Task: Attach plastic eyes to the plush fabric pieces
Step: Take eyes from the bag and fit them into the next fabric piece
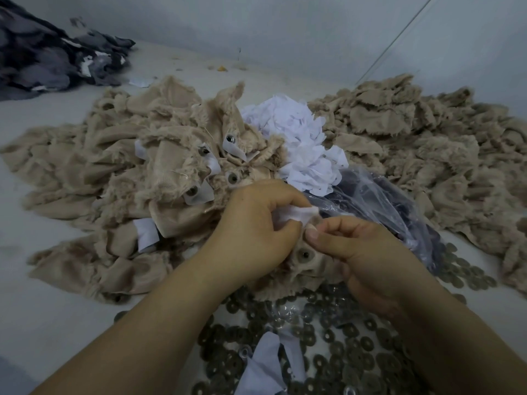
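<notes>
My left hand (253, 229) grips a beige plush piece (299, 273) together with a small white backing patch (296, 213) at its top edge. My right hand (350, 246) pinches the same spot from the right, thumb and forefinger closed on the fabric. One washer-backed eye (305, 254) shows on the piece just below my thumbs. A heap of beige pieces with fitted eyes (171, 172) lies to the left. A second beige heap (422, 143) lies to the right.
Several dark round washers (342, 337) are scattered near me. A clear plastic bag with dark parts (379, 203) sits behind my right hand. White patches (296, 138) are piled in the middle. Dark grey fabric (51, 61) lies at the far left by the wall.
</notes>
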Demonstrator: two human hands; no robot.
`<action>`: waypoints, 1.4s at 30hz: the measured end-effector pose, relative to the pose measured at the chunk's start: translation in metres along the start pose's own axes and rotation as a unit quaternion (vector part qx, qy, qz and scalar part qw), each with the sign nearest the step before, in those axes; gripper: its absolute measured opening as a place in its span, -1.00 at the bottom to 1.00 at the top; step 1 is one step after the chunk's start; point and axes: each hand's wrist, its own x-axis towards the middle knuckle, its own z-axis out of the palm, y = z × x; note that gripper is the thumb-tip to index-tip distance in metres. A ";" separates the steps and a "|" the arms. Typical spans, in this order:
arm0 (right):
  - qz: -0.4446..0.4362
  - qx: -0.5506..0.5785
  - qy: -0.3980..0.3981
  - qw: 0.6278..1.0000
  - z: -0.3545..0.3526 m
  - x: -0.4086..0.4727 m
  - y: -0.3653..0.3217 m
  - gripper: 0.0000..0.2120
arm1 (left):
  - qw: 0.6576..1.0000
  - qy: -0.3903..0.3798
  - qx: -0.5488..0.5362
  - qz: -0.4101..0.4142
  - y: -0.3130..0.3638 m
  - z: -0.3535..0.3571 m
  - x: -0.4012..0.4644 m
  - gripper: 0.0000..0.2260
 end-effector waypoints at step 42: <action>0.068 0.204 0.007 0.977 0.004 0.006 -0.007 -0.68 | 0.950 0.110 0.175 0.234 -0.018 0.014 -0.016 -0.93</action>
